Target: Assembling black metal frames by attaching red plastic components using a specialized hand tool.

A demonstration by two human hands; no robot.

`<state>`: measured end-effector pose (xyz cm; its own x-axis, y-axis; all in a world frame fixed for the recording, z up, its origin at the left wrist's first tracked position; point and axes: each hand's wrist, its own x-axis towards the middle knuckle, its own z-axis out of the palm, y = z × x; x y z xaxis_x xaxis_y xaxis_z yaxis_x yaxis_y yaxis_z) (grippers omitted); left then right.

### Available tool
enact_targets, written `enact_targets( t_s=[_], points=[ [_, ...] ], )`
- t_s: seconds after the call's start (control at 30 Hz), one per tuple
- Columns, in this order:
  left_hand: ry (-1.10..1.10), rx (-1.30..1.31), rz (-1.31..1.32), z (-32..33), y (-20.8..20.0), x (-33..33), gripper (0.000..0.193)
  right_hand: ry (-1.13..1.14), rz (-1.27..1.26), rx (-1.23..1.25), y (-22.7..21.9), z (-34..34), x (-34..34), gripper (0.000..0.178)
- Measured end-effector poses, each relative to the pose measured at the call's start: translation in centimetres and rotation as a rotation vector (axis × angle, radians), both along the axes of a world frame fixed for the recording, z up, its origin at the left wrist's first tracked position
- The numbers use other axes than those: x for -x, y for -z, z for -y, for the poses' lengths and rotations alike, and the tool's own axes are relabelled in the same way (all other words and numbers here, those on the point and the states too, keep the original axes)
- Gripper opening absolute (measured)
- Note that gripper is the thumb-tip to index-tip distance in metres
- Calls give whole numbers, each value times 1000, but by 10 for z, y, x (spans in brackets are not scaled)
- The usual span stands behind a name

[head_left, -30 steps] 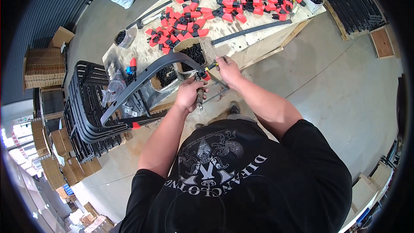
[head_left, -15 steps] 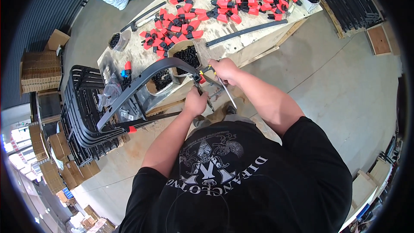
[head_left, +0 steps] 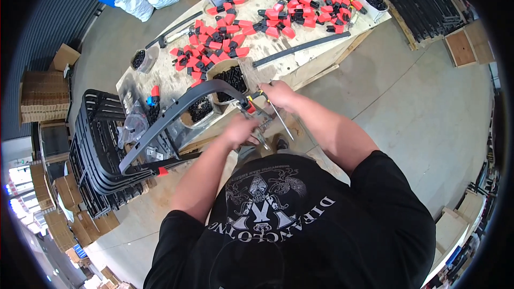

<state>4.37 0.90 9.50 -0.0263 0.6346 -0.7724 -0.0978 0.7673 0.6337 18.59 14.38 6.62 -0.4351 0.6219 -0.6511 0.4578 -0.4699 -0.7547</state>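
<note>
A curved black metal tube frame (head_left: 184,98) rests over the table's near left corner. One end, with a red plastic piece (head_left: 250,107) on it, reaches between my hands. My right hand (head_left: 280,95) is closed around a tool with a yellow-and-black grip (head_left: 257,95), close to that end. A long thin silver shaft (head_left: 281,120) slants down from this hand. Just below the frame's end, my left hand (head_left: 241,130) is closed at a greyish metal hand tool (head_left: 262,136); motion blur hides its exact kind.
Red-and-black plastic parts (head_left: 214,48) lie heaped on the wooden table (head_left: 273,75). Boxes of black hardware, one a carton (head_left: 229,78), stand by the near edge. A flat black bar (head_left: 300,50) lies right. Stacked black frames (head_left: 93,139) stand left, with cardboard boxes (head_left: 45,96) beyond.
My left hand has shifted slightly down and left, and the metal tool at it has swung into blur. My right hand stays near the frame's end. The whole view has tilted slightly.
</note>
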Motion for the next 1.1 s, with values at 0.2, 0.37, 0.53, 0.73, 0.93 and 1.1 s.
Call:
enact_targets(
  t_s=[0.2, 0.37, 0.53, 0.73, 0.93, 1.1],
  points=[
    [51, -173, -4, 10, 24, 3, 23, -22, -31, -48, 41, -7, 2, 52],
    [347, -94, -328, -5, 18, 18, 25, 104, 76, 113, -2, 14, 8, 58],
    [-62, -118, 438, 9, 24, 19, 32, 147, 51, -199, 16, 26, 12, 69],
    [-179, 9, 488, -2, -1, 32, 21, 143, 119, -257, 8, 31, 12, 69],
    [425, -165, -509, 8, 35, 5, 19, 152, 74, -321, 21, 33, 12, 68],
    [-119, 8, 633, -2, 12, 24, 15, 139, 86, -289, 32, 29, 7, 69]
  ],
)
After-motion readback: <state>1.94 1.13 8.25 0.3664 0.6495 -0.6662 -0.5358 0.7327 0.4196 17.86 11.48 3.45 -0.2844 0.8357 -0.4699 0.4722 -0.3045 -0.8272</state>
